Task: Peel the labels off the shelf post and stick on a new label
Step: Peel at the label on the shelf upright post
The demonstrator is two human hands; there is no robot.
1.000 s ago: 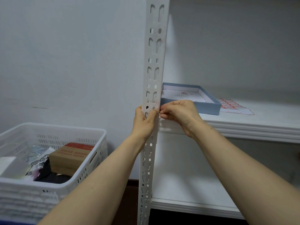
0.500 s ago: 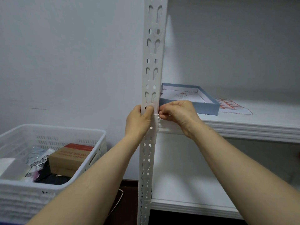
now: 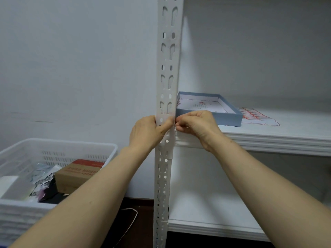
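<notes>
post: shelf post [image 3: 168,56], white, with rows of punched slots and holes; stood upright, long axis vertical, run from the top edge of the view to the bottom; top is seen leaning slightly to the right; slotted face is turned toward the camera.
post location: middle of view, at the front left corner of the shelves; upper shelf [image 3: 268,138] and lower shelf [image 3: 211,228] are joined to its right side.
left hand [image 3: 146,133]: wrapped round the post from the left, at the upper shelf's level; thumb is laid across the front face, the other fingers are hidden behind the post.
right hand [image 3: 197,124]: fingers curled, thumb and forefinger tips pressed together against the post's right edge, just beside the left thumb; whether a label is pinched cannot be told, too small.
label sheet [image 3: 256,116]: red-printed, laid flat on the upper shelf, just right of the box.
box [image 3: 211,116]: shallow, blue, open-topped, set on the upper shelf right behind the hands.
basket [image 3: 59,149]: white plastic, low left, well apart from the post; a brown carton [image 3: 77,174] and dark items are held inside.
</notes>
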